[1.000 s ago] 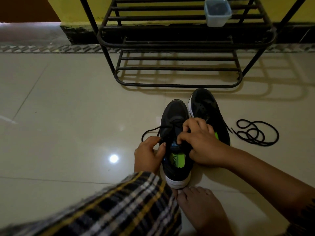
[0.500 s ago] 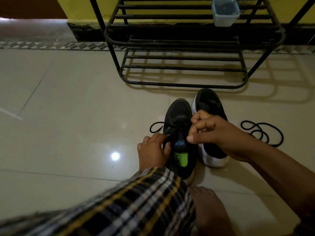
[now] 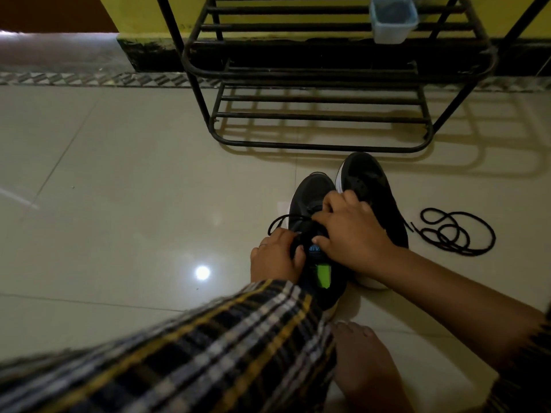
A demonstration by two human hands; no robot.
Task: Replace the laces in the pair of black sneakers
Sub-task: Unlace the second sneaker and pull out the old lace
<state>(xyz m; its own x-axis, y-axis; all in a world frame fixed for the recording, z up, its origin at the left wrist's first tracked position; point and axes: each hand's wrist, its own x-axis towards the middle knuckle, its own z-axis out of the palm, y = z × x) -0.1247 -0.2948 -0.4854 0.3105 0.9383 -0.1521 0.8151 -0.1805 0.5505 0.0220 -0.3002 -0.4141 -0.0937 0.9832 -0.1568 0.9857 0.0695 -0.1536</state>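
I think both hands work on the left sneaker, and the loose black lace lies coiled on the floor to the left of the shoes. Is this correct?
Not quite. The head view shows the loose black lace coiled on the floor to the right of the shoes, not the left. The rest holds: the left hand and right hand both work on the left sneaker.

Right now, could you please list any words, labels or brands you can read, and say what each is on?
"AIR": blue letters on the tongue of the near sneaker, partly covered by the right hand.
Nothing readable on the far sneaker, tub or rack.
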